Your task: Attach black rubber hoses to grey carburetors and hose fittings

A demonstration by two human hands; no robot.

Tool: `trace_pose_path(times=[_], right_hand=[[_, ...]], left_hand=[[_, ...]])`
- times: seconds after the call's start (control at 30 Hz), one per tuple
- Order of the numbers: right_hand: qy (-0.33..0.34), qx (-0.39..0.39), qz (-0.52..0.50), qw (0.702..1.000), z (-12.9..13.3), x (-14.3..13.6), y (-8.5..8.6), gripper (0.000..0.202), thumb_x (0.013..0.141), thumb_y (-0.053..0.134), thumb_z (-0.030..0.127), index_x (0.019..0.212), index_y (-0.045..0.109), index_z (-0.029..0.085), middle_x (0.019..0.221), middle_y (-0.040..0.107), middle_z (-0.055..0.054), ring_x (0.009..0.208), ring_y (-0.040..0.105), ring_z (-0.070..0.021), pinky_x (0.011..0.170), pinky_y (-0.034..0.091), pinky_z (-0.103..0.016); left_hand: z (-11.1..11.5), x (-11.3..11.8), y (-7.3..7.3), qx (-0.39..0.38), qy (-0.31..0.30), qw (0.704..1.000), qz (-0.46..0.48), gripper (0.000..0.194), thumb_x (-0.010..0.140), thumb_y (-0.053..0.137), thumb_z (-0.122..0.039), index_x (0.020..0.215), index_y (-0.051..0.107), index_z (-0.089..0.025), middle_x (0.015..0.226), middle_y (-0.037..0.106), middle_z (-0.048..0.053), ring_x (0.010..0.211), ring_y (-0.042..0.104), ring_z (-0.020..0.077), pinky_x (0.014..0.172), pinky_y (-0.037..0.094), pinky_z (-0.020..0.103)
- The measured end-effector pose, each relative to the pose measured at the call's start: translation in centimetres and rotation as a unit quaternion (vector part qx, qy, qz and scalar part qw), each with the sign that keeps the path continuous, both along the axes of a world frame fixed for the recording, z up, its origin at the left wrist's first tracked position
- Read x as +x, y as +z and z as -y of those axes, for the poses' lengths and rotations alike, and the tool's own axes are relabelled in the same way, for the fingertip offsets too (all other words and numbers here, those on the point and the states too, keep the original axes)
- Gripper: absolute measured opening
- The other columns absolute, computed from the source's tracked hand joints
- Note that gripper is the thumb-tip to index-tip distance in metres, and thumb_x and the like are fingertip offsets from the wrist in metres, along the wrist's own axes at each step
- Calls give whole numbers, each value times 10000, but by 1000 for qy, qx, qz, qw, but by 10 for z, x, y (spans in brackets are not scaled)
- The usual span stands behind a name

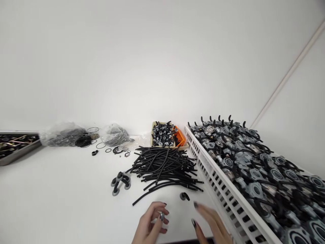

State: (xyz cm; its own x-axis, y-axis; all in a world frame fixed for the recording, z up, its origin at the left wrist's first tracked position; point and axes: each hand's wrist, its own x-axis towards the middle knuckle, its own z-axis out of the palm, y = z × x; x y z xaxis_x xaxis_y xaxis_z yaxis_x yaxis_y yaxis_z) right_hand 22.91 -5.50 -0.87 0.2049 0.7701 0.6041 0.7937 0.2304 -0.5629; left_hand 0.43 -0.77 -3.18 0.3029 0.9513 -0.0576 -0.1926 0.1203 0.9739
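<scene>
At the front edge of the white table, my left hand [153, 222] has loosely curled fingers set apart, with nothing seen between them. My right hand [212, 223] is slightly blurred; its thumb and fingers are spread and hold nothing. Just beyond the hands lies a small grey cap with a short black curved hose piece [184, 196], touched by neither hand. Farther off is a loose pile of black rubber hoses [165, 166]. A little group of similar grey-and-black pieces [120, 183] sits to the left of the hoses.
A white slatted crate [223, 178] full of metal housings with black hoses [256, 174] fills the right side. Behind the hoses stand a cream bin [153, 135] of small fittings and an orange bin [180, 135]. Plastic bags [114, 134], black rings and a metal tray [22, 153] lie left.
</scene>
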Motion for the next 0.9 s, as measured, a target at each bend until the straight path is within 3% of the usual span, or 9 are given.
trace_pose_path(times=[0.13,0.2,0.3,0.4,0.47,0.53,0.57,0.73,0.9], right_hand=[[9,-77,-48,996,-45,-20,-40,437,869,562,364,1296,577,272,1180,681,-87,913,700,-231,725,620,-324],[45,-93,-76,992,-56,-19,-51,375,870,531,322,1221,629,234,1156,699,-92,928,707,-219,749,613,-291],[84,-96,-102,987,-58,-13,-57,280,866,505,275,1048,710,216,1084,730,-93,974,710,-221,804,599,-269],[76,-90,-128,985,-54,-11,-57,273,862,510,281,1010,724,201,1042,739,-102,932,722,-222,777,605,-259],[73,-88,-137,984,-52,-12,-56,278,861,510,280,1014,725,193,1041,738,-108,926,723,-222,767,607,-255],[76,-83,-143,983,-52,-14,-55,278,866,507,275,1019,724,192,1049,734,-110,932,721,-220,768,607,-253],[78,-80,-145,983,-52,-15,-54,276,869,506,273,1020,723,193,1051,732,-110,937,719,-221,773,607,-257],[88,-64,-153,982,-51,-19,-51,260,875,508,254,1010,725,210,1031,733,-104,930,717,-233,779,613,-292],[68,-36,-183,980,-51,-24,-51,258,891,500,289,980,731,217,1013,729,-105,942,704,-243,810,603,-331]], left_hand=[[3,-2,10,5,22,1000,-8,506,786,564,-675,969,629,-208,882,636,85,736,607,176,617,529,288],[0,-9,23,36,24,998,-38,479,813,548,-652,966,623,-204,879,641,84,734,614,176,616,533,289],[-17,-22,55,122,14,988,-95,358,905,484,-535,991,603,-208,929,644,77,788,634,174,694,543,303],[-53,-32,96,196,65,965,-158,276,934,450,-445,1030,567,-214,941,648,64,810,643,181,685,548,305],[-87,-34,120,249,104,926,-264,253,945,426,-395,1079,548,-219,972,657,56,829,657,178,695,547,299],[-127,-30,139,300,119,835,-445,265,963,381,-327,1159,527,-224,1070,660,54,866,660,164,774,538,308],[-147,-26,145,301,115,816,-480,264,947,425,-295,1173,534,-212,1101,660,63,868,662,173,813,530,337],[-234,-5,148,276,108,761,-577,330,920,558,-296,1223,558,-167,1183,620,101,1027,622,228,886,516,456],[-272,1,130,262,95,731,-623,353,911,581,-343,1220,565,-173,1233,592,100,1040,613,225,866,534,442]])
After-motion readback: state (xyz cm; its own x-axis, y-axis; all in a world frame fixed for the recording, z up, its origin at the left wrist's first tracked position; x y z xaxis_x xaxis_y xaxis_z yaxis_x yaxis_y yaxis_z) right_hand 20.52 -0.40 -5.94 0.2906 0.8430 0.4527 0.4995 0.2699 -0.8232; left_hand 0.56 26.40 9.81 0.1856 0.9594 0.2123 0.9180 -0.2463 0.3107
